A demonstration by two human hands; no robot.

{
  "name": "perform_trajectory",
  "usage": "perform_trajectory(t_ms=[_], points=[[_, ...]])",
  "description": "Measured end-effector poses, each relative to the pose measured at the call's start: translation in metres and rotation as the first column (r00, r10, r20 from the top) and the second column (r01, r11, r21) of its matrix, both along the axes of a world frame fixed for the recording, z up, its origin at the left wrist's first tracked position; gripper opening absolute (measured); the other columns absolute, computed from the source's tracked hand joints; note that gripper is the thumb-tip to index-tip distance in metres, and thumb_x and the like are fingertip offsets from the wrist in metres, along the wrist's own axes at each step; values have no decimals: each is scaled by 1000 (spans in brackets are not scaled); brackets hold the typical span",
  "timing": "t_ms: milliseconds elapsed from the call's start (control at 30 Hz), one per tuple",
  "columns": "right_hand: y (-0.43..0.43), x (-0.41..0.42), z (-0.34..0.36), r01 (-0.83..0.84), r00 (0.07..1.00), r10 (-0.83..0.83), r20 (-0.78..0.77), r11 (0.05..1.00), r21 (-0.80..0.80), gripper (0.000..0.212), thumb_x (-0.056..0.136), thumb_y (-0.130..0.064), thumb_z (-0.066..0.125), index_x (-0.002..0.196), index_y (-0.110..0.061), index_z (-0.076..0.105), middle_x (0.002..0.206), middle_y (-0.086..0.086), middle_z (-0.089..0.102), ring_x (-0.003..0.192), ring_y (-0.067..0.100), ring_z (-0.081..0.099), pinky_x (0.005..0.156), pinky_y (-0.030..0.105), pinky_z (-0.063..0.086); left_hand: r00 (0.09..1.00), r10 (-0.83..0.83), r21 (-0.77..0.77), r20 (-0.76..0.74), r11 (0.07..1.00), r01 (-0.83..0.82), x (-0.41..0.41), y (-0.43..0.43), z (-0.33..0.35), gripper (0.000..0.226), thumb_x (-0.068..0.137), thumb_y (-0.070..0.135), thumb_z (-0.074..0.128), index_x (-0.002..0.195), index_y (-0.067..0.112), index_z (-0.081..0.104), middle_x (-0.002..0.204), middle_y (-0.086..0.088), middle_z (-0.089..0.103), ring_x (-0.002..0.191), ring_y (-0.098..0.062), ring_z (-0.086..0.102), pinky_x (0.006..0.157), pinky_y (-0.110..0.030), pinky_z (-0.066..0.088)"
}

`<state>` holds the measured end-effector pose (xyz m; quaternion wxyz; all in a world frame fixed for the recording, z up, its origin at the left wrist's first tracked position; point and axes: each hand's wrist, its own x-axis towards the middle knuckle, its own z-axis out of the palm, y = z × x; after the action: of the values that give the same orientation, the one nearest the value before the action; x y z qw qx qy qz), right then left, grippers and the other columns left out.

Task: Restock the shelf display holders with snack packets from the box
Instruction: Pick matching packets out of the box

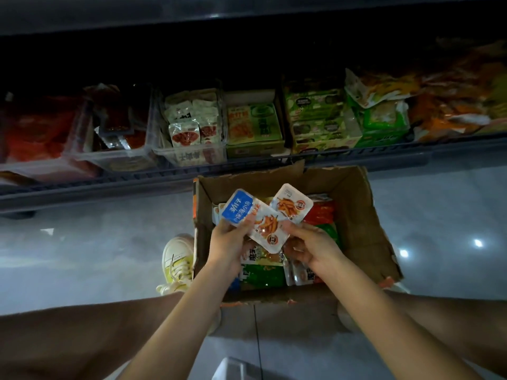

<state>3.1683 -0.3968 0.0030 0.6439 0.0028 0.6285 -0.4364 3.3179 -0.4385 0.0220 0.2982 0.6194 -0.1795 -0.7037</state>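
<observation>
Box (356, 215) holds loose packets (262, 275); left hand (227, 242), right hand (312, 246) fingers (247, 220) clamp snack packets (267, 229).

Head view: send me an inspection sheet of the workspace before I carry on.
Surface: glossy grey floor, box standing on it.
Job's things: open cardboard box holding mixed snack packets; shelf holders partly stocked.
Clutter: nothing seen.
Hands: left hand grips blue-labelled packet; right hand pinches orange-printed packets, both above the box.
Cables: nothing seen.
Surroundings: dim shelf; yellow-and-white shoe beside the box.
</observation>
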Motion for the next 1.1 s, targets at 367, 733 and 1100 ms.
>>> perform_trajectory(t_ms=[367,733,1100], points=[[3,-18,31,-199,955,178,-236,977,-71,12,84,-18,68,93,-11,71,93,6,74,87,19,66,87,37,47,922,-311,-137,230,928,347,45,-8,9,22,91,12,60,112,17,58,107,-7,69,103,-28,65,89,-46,52],[0,38,34,-220,921,173,-349,970,-100,34,78,-19,75,110,-16,62,93,-8,71,89,9,67,84,35,52,970,-191,-225,153,949,222,46,5,6,34,79,0,70,106,16,58,107,-5,69,100,-24,66,89,-44,53],[-25,-3,38,-832,380,533,-756,554,-27,13,81,-29,73,83,-17,72,81,-8,69,76,4,64,68,19,46,978,-207,-155,32,966,209,49,-2,6,29,82,4,67,108,12,58,105,-11,71,93,-27,68,85,-45,53]])
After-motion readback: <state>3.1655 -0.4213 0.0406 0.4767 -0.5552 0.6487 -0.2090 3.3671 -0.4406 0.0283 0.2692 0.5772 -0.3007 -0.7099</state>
